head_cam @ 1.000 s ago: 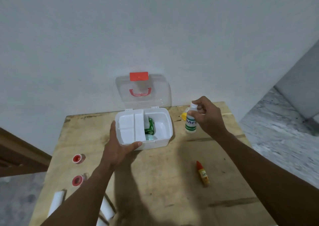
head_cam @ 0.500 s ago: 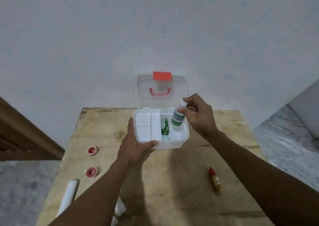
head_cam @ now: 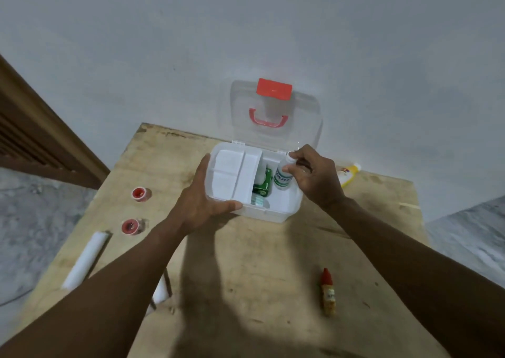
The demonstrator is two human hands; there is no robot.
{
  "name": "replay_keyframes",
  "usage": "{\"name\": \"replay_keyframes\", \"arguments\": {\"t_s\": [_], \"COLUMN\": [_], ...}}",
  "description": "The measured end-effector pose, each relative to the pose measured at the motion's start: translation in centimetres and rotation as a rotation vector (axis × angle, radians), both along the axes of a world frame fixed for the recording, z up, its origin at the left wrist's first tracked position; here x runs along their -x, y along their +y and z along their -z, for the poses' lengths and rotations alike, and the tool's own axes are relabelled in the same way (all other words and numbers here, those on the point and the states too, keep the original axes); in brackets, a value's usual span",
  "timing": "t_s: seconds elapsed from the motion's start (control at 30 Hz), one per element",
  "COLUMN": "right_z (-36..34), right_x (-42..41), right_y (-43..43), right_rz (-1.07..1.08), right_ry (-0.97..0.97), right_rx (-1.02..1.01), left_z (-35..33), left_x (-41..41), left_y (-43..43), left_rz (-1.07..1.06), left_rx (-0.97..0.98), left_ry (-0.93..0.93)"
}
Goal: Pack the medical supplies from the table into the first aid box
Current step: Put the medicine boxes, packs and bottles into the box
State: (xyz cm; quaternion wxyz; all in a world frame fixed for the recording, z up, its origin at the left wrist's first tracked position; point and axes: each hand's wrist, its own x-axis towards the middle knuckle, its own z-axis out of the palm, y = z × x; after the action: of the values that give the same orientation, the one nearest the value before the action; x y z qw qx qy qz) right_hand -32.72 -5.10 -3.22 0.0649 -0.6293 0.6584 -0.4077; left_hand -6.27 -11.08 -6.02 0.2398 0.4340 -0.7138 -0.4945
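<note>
Toward the far edge of the wooden table [head_cam: 262, 262], against the grey wall: one white first aid box [head_cam: 269, 212], clear lid [head_cam: 276, 111] raised upright with red latch [head_cam: 274, 89] and red handle [head_cam: 268, 119]. Box interior: white divided tray [head_cam: 235, 177] on its left side; open right compartment holding a green packet [head_cam: 263, 184] and a pale striped item at the near wall, too blurred to identify. White bottle with green label [head_cam: 282, 176]: in the right compartment, near upright, long axis leaning slightly, cap end up and toward the far right. Right hand [head_cam: 314, 178]: fingertips pinched on the bottle's cap and shoulder, covering the box's right rim. Left hand [head_cam: 202, 201]: spread open, clasped round the box's near-left corner, thumb along the near wall. Near the left edge: two small red-centred rolls [head_cam: 140, 194] [head_cam: 131, 226], apart from each other; nearer, a long white roll [head_cam: 84, 259] lying lengthwise; a second white roll [head_cam: 160, 292] mostly hidden behind the left forearm. Near the right edge: a small red-capped yellow bottle [head_cam: 328, 292] on its side, cap toward the far edge. Behind the right hand: a yellow tube [head_cam: 348, 174], partly hidden.
</note>
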Motion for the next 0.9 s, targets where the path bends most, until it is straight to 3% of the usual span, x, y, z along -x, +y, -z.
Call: {"name": "replay_keyframes", "arguments": {"t_s": [0.47,0.9], "right_z": [1.4,0.6], "right_x": [0.3,0.3], "right_y": [-1.3,0.3], "right_rz": [-0.041,0.057], "right_ry": [0.155,0.136], "right_rx": [-0.09,-0.089], "left_z": [-0.2,-0.3], "left_x": [0.4,0.2], "left_y": [0.0,0.4], "left_rz": [0.005,0.006], "left_rx": [0.027,0.016], "left_ry": [0.008,0.046]}}
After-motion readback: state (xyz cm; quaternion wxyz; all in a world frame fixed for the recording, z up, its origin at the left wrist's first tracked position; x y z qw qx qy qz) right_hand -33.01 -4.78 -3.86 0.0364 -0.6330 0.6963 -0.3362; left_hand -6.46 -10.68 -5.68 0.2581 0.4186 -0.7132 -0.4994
